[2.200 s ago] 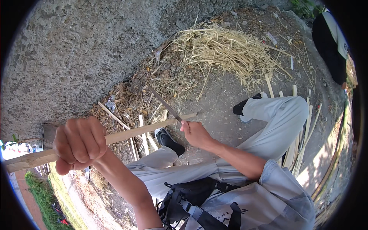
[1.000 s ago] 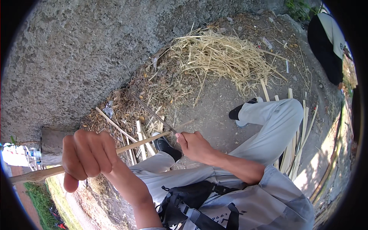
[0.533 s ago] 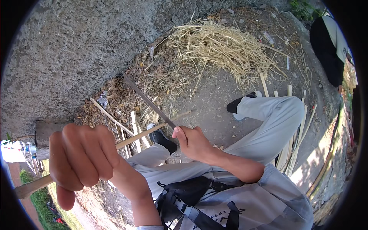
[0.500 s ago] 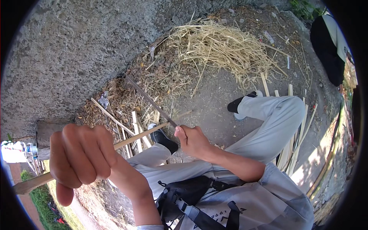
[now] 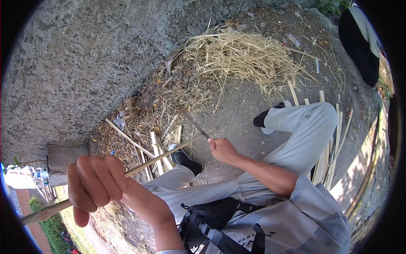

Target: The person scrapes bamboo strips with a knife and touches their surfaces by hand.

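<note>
My left hand (image 5: 96, 184) is closed in a fist round a long wooden stick (image 5: 154, 160). One end of the stick juts out past the fist at the lower left; the other slopes up to the right, across in front of my legs. In my right hand (image 5: 223, 150) is the grip of a long, thin, dark-bladed knife (image 5: 194, 123), its blade slanting up and to the left. The blade crosses over or beside the stick's far part; whether they touch I cannot tell. The knife's handle is hidden in my fingers.
A heap of pale thin shavings (image 5: 247, 57) lies ahead on the dirt. Split wood strips (image 5: 156, 152) rest by my left shoe (image 5: 184, 160), and more strips (image 5: 327, 154) beyond my right knee. A rough stone wall (image 5: 93, 63) rises at left. A person's dark-clad leg (image 5: 359, 51) shows far right.
My right hand has moved a little up and right, and the knife with it; its blade now looks shorter. My left hand and the stick have shifted slightly right in view.
</note>
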{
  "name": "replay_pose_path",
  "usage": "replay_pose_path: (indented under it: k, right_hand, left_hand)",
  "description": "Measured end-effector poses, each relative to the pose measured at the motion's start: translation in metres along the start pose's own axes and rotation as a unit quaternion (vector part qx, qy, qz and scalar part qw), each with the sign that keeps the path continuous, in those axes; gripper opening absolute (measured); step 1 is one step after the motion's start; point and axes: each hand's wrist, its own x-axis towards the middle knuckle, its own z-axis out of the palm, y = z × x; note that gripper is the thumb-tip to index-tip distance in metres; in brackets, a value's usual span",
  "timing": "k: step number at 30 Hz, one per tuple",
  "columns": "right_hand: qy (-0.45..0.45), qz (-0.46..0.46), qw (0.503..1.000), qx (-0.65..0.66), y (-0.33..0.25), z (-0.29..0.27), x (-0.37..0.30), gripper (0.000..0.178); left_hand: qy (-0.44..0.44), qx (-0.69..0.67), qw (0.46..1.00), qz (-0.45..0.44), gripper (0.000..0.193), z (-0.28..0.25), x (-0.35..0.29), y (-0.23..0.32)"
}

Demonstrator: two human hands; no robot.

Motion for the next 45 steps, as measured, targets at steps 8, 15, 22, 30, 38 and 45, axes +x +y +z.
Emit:
replay_pose_path:
  k: [8,15,22,30,38,45]
  right_hand:
    - [0.071,-0.075,0.993,0.061,-0.025,0.009,-0.021,0.047]
    - [0.043,-0.024,0.998,-0.039,0.018,0.022,0.009,0.047]
    - [0.059,-0.139,0.988,0.038,0.001,0.007,-0.012,0.050]
    - [0.044,0.017,0.998,-0.051,0.031,0.016,0.018,0.046]
    - [0.020,0.033,0.999,0.000,-0.006,-0.018,-0.012,0.047]
    - [0.012,-0.055,0.996,0.076,-0.123,-0.069,-0.064,0.043]
  left_hand:
    - [0.041,0.032,0.998,0.034,0.047,0.003,-0.003,0.007]
    - [0.097,0.105,0.989,0.049,0.051,0.007,-0.025,0.020]
    - [0.141,0.150,0.976,0.069,0.049,-0.005,-0.022,0.029]
    - [0.318,0.310,0.894,0.063,0.038,-0.009,-0.008,0.017]
    - [0.577,0.487,0.624,0.201,0.047,-0.013,0.013,-0.001]
    - [0.534,0.515,0.658,0.130,0.049,-0.007,0.024,-0.027]
